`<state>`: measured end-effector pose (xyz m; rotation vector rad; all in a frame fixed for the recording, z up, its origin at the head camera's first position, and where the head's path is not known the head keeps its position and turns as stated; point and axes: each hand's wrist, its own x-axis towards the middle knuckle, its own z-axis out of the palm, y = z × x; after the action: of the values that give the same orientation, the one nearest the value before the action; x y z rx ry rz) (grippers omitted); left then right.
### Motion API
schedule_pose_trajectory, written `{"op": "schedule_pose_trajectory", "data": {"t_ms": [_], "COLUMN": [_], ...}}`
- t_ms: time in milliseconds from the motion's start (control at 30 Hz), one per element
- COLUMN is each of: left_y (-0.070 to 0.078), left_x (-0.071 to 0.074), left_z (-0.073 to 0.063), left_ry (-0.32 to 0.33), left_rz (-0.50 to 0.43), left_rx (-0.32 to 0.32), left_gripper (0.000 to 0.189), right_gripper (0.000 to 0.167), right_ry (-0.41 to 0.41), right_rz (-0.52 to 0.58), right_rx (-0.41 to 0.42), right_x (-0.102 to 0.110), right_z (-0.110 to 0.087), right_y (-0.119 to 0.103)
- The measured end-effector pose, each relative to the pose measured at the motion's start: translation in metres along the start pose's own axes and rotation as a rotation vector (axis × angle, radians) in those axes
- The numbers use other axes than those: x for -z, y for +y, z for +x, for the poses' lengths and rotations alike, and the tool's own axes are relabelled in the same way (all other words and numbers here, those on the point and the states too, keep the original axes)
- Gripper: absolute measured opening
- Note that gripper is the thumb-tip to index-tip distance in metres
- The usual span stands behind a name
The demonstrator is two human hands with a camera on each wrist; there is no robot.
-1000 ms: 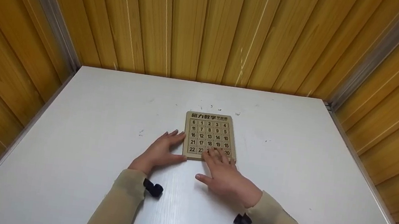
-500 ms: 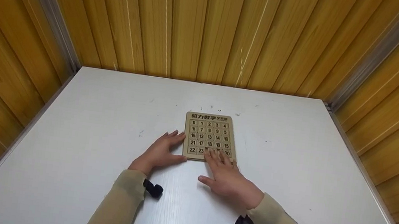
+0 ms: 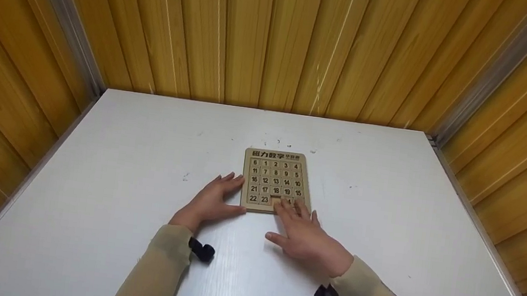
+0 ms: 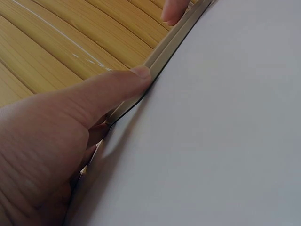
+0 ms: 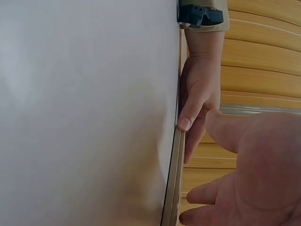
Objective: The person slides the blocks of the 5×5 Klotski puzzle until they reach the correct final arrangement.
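Observation:
A wooden number slide puzzle [image 3: 267, 154] lies flat on the white table in the head view. My left hand [image 3: 212, 199] braces its lower left corner, thumb at the near edge and extended fingers along the left side. The left wrist view shows that thumb [image 4: 117, 87] against the board's thin side. My right hand [image 3: 307, 239] rests its outstretched fingertips on the bottom row of tiles, partly covering a tile [image 3: 289, 202] whose "4" shows. Left of those fingertips is a bare slot [image 3: 275, 202], beside tile 23 [image 3: 264, 199]. Its thumb is spread, off the board.
The white table [image 3: 142, 153] carries a few small dark marks behind the board. Yellow wood-look panels [image 3: 282, 39] stand around its back and sides. A small black camera [image 3: 201, 250] sits on the left wrist, another black camera [image 3: 326, 294] on the right.
My right hand has shifted slightly right along the bottom row. The bare slot beside tile 23 has come into view, and the covered tile seems to have slid right. My left hand stays put.

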<state>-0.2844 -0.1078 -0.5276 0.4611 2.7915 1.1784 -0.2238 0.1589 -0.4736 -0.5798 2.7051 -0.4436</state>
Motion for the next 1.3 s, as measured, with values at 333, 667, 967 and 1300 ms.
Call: {"op": "schedule_pose_trajectory", "data": {"t_ms": [333, 667, 967, 1300], "left_y": [0.0, -0.002, -0.002, 0.001], "left_x": [-0.002, -0.002, -0.001, 0.001], "left_z": [0.001, 0.0, -0.001, -0.001], "left_ry": [0.005, 0.009, 0.003, 0.002], "left_rz": [0.022, 0.024, 0.009, 0.002], "left_rx": [0.013, -0.018, -0.013, 0.009], "left_gripper": [0.085, 0.086, 0.085, 0.086], "right_gripper": [0.086, 0.088, 0.087, 0.086], "right_ry": [-0.04, -0.055, -0.054, -0.048], "right_rz": [-0.002, -0.038, -0.057, -0.053], "right_rx": [0.065, 0.062, 0.016, 0.046], "right_x": [-0.006, -0.009, -0.006, -0.005], "right_z": [0.011, 0.014, 0.009, 0.011], "right_y": [-0.025, -0.022, -0.011, -0.017]}}
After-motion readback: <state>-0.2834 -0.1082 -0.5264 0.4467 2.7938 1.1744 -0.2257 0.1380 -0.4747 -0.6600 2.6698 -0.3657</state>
